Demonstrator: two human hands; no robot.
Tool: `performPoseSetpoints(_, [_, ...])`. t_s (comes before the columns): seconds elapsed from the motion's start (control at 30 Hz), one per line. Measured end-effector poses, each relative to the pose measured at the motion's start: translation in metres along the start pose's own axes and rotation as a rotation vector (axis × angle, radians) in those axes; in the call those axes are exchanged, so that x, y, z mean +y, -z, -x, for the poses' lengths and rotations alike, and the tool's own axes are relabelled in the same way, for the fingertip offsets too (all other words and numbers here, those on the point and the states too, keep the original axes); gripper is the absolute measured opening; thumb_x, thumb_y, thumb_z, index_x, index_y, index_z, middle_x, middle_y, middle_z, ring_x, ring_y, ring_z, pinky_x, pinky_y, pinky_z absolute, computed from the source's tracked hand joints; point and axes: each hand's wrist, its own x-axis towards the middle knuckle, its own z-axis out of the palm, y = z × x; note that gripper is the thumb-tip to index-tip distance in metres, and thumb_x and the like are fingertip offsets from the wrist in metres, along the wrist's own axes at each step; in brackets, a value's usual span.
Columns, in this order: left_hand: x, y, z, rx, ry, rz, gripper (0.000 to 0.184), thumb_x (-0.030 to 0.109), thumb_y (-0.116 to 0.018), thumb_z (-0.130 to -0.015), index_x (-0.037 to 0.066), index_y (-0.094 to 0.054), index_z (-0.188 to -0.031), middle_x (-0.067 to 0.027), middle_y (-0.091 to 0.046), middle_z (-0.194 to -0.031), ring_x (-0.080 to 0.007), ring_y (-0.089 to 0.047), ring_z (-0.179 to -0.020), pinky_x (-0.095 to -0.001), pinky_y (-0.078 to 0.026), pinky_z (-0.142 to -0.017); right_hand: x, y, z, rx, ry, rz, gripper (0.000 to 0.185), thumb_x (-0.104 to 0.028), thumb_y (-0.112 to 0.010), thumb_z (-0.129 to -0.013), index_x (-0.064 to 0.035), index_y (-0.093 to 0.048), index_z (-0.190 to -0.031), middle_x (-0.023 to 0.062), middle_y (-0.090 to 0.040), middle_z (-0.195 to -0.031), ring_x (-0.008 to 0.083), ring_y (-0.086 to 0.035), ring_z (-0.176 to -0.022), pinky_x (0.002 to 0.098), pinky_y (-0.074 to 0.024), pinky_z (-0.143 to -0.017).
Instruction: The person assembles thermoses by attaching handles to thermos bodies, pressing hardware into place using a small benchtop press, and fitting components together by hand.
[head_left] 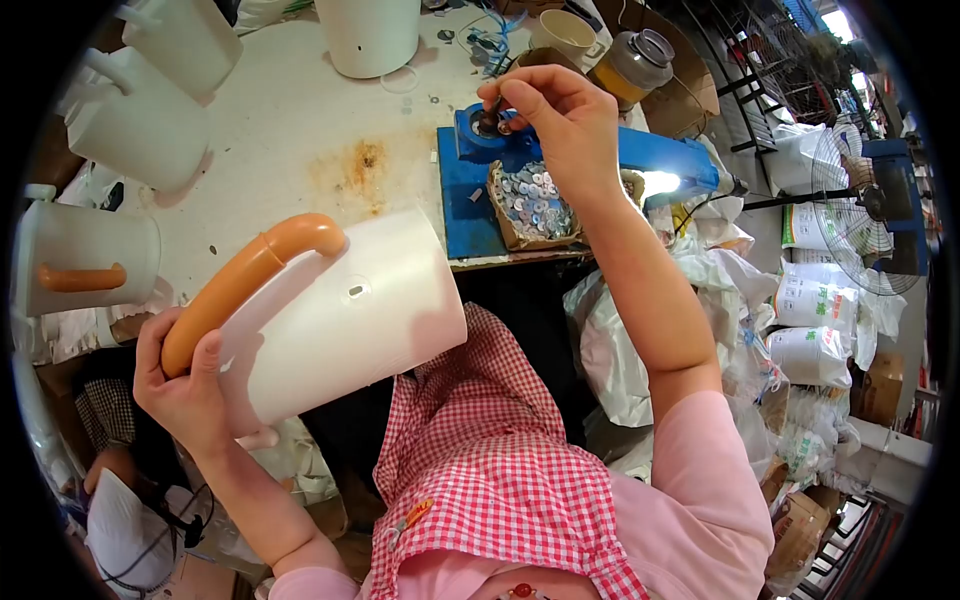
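Observation:
A white plastic jug body (375, 320) lies tilted across my lap, with a small hole in its wall. Along its side runs a curved orange handle (250, 270); I cannot tell whether its ends are fixed. My left hand (185, 375) is closed round the handle's lower end and the jug's edge. Over the head of a blue machine (480, 145), my right hand (560, 115) has thumb and fingers pinched together. Something small and dark shows at those fingertips, too small to name. Just below that hand sits a box of small metal washers (535, 200).
Other white jugs stand on the table (290, 120) at left and back, one with an orange handle (82, 277). A jar (632, 65) and a cream cup (568, 35) stand behind the machine. A fan (860, 200) and plastic bags (620, 340) are at right.

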Motion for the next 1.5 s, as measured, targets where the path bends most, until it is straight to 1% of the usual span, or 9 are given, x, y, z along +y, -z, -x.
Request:
performPoseSetpoints(0.4, [-0.003,0.002,0.002,0.012,0.050,0.005,0.035,0.015,-0.086,-0.079,-0.001,-0.065,-0.101,-0.0012,-0.063,-0.094,-0.0104,-0.056,-0.085,-0.0226,-0.046,-0.079,0.006,0.001,0.004,-0.011,0.067,0.097,0.013,-0.006,-0.071,-0.092,0.0015,-0.071,-0.102,0.0059,-0.075,-0.093,0.0068,-0.066,-0.082,0.0212,-0.0523,-0.072])
performPoseSetpoints(0.63, [-0.008,0.006,0.004,0.017,-0.015,-0.016,0.034,0.016,-0.085,-0.080,-0.001,-0.065,-0.102,-0.0024,-0.065,-0.095,-0.0114,-0.058,-0.086,-0.0230,-0.047,-0.080,0.008,0.027,0.057,0.175,0.249,0.198,0.012,-0.005,-0.072,-0.089,-0.0018,-0.072,-0.101,0.0042,-0.072,-0.095,0.0092,-0.064,-0.081,0.0235,-0.0526,-0.075])
performPoseSetpoints(0.7, [-0.009,0.006,0.004,0.042,-0.018,0.026,0.036,0.019,-0.085,-0.081,-0.002,-0.066,-0.102,-0.0029,-0.065,-0.097,-0.0116,-0.058,-0.087,-0.0233,-0.047,-0.081,0.014,0.042,0.082,-0.028,-0.109,0.576,0.011,-0.009,-0.072,-0.087,-0.0046,-0.074,-0.097,0.0068,-0.072,-0.097,0.0136,-0.066,-0.077,0.0260,-0.0534,-0.073])
performPoseSetpoints(0.8, [-0.011,0.007,0.002,0.027,-0.006,0.009,0.038,0.021,-0.086,-0.081,-0.002,-0.066,-0.103,-0.0032,-0.066,-0.098,-0.0119,-0.058,-0.088,-0.0236,-0.047,-0.082,0.057,0.059,0.083,-0.091,-0.185,0.932,0.013,-0.015,-0.072,-0.084,-0.0073,-0.074,-0.094,0.0073,-0.071,-0.096,0.0219,-0.067,-0.081,0.0324,-0.0544,-0.077])
performPoseSetpoints(0.9, [-0.008,0.004,0.001,0.016,0.017,0.018,0.039,0.022,-0.086,-0.080,-0.003,-0.065,-0.103,-0.0033,-0.066,-0.098,-0.0119,-0.058,-0.088,-0.0233,-0.047,-0.082,0.079,0.056,0.069,-0.161,0.087,1.206,0.015,-0.021,-0.072,-0.083,-0.0097,-0.075,-0.092,0.0051,-0.070,-0.097,0.0271,-0.066,-0.094,0.0383,-0.0532,-0.085])
performPoseSetpoints(1.03, [-0.003,0.001,0.001,0.000,-0.012,-0.036,0.039,0.022,-0.086,-0.080,-0.003,-0.065,-0.103,-0.0027,-0.065,-0.097,-0.0114,-0.058,-0.087,-0.0227,-0.046,-0.081,0.081,0.058,0.070,-0.205,0.001,1.154,0.011,-0.019,-0.070,-0.084,-0.0110,-0.075,-0.090,0.0036,-0.070,-0.099,0.0269,-0.063,-0.102,0.0398,-0.0521,-0.087])
performPoseSetpoints(1.1, [-0.002,-0.001,0.002,0.018,-0.007,0.015,0.038,0.020,-0.086,-0.080,-0.003,-0.064,-0.101,-0.0018,-0.064,-0.095,-0.0107,-0.057,-0.085,-0.0222,-0.046,-0.079,0.080,0.062,0.073,-0.158,0.115,1.103,0.009,-0.016,-0.070,-0.085,-0.0101,-0.074,-0.089,0.0053,-0.070,-0.094,0.0284,-0.065,-0.094,0.0393,-0.0533,-0.082])
performPoseSetpoints(1.2, [-0.004,0.001,0.000,-0.004,-0.017,-0.036,0.036,0.018,-0.086,-0.080,-0.002,-0.064,-0.101,-0.0013,-0.062,-0.094,-0.0107,-0.056,-0.084,-0.0220,-0.046,-0.078,0.047,0.057,0.084,-0.014,0.030,0.809,0.008,-0.002,-0.073,-0.084,-0.0039,-0.074,-0.092,0.0084,-0.073,-0.084,0.0128,-0.062,-0.063,0.0246,-0.0485,-0.060])
performPoseSetpoints(1.5, [0.008,-0.008,0.000,-0.022,0.008,0.014,0.036,0.016,-0.086,-0.079,-0.001,-0.064,-0.101,-0.0016,-0.061,-0.093,-0.0100,-0.056,-0.085,-0.0216,-0.046,-0.078,-0.010,0.008,0.016,0.099,0.479,0.430,0.012,0.005,-0.070,-0.086,-0.0033,-0.072,-0.095,0.0047,-0.076,-0.102,0.0059,-0.066,-0.080,0.0191,-0.0449,-0.060])
